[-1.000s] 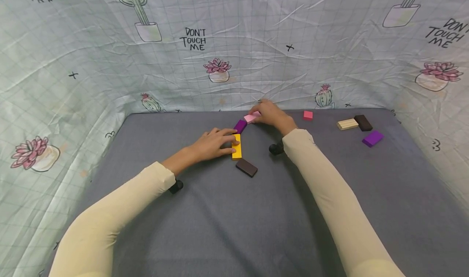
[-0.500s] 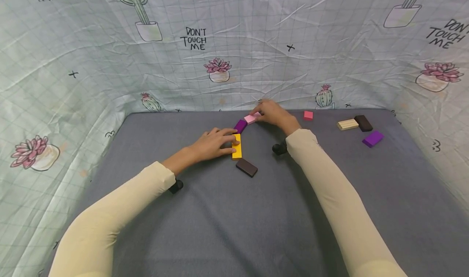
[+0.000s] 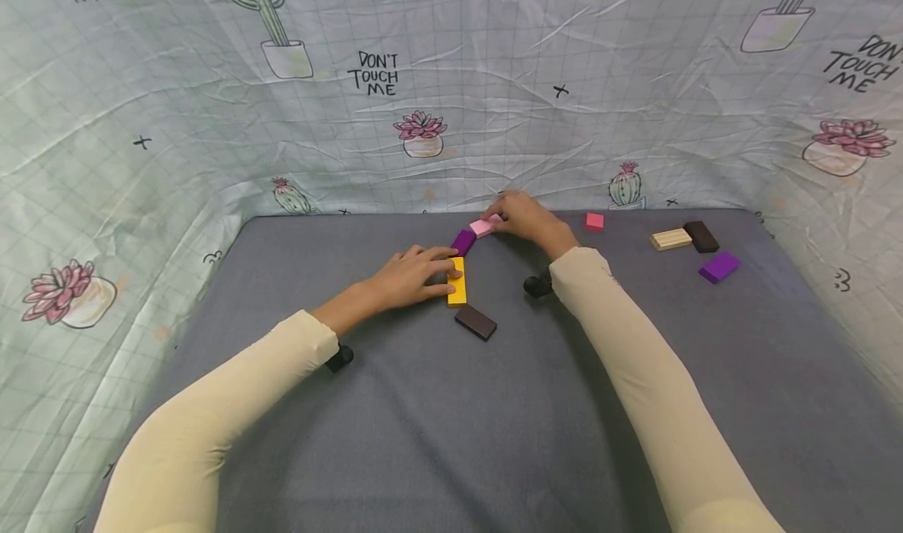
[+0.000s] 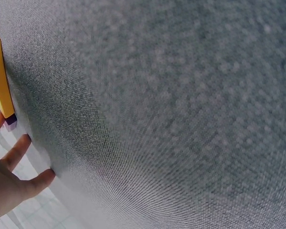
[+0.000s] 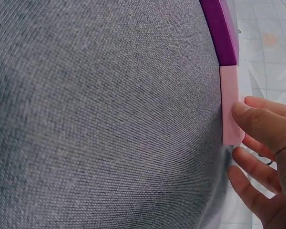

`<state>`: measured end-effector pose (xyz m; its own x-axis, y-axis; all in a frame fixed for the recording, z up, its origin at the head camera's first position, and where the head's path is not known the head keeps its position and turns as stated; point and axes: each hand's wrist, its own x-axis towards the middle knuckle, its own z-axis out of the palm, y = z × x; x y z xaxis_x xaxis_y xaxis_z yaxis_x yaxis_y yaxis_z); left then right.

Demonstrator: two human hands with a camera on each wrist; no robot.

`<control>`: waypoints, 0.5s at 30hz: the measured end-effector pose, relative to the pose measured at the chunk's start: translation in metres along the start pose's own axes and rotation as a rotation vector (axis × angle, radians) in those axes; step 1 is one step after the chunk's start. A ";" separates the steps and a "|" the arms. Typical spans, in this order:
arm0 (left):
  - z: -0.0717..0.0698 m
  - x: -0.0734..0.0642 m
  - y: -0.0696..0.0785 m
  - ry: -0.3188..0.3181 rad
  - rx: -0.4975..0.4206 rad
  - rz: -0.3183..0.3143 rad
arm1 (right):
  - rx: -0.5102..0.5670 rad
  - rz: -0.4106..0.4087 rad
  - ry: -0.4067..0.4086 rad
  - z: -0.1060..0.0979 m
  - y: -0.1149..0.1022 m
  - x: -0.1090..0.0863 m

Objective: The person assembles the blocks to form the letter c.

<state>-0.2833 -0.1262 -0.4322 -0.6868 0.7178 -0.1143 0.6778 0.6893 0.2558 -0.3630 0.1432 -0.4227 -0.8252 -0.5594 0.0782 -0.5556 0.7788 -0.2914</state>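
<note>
Resting its parted fingers on the yellow block, the left hand lies at mid-cloth in the head view. The right hand pinches the pink block near the back edge of the grey cloth, before the printed curtain. Between these two lies the purple block, and the black block sits slantwise at the yellow one's near end. Well to the right are the red block, then the tan block beside the brown block, with the violet block nearer.

In the left wrist view, the yellow block stands at the left edge, partly cut off; the left hand's fingers are spread, two tips on the cloth.

In the right wrist view, the purple and pink blocks touch end to end. Thumb and a finger clamp the pink one; two other fingers hang apart from it.
</note>
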 end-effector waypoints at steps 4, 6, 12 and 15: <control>0.000 0.000 0.000 -0.004 -0.001 -0.004 | 0.002 0.014 0.011 0.001 0.000 0.000; 0.000 0.000 0.000 -0.004 -0.002 -0.005 | 0.006 0.027 0.014 0.001 -0.001 0.001; 0.001 0.000 0.000 -0.004 -0.004 -0.001 | -0.002 0.047 0.012 0.004 -0.001 0.004; 0.000 0.000 0.000 -0.002 -0.004 -0.005 | -0.011 0.057 0.014 0.005 0.000 0.006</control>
<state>-0.2834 -0.1265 -0.4327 -0.6896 0.7146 -0.1176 0.6733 0.6925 0.2592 -0.3675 0.1386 -0.4271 -0.8567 -0.5103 0.0754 -0.5090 0.8123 -0.2848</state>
